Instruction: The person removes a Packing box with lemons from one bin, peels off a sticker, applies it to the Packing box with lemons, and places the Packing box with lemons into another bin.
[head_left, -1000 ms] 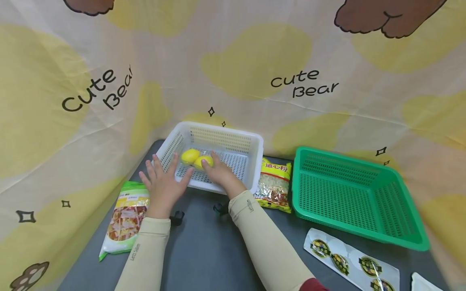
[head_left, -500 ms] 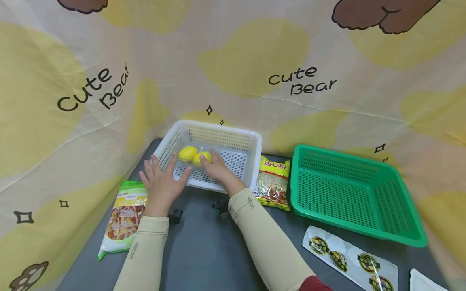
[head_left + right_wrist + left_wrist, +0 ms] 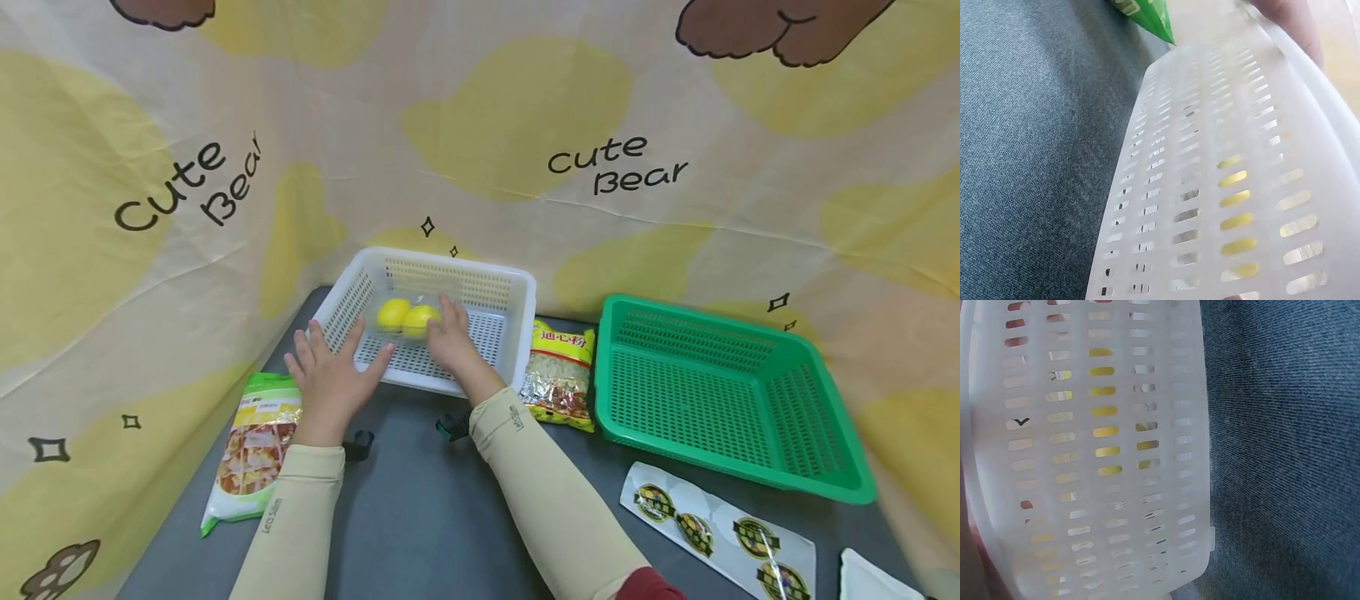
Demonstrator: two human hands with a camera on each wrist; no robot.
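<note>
two yellow lemons [image 3: 411, 319] | in clear wrap | side by side | inside white basket [image 3: 487, 288]

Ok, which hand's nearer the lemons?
Right. The right hand is just right of the lemons, contact unclear. The left hand is farther off, at the near-left corner of the white basket.
</note>
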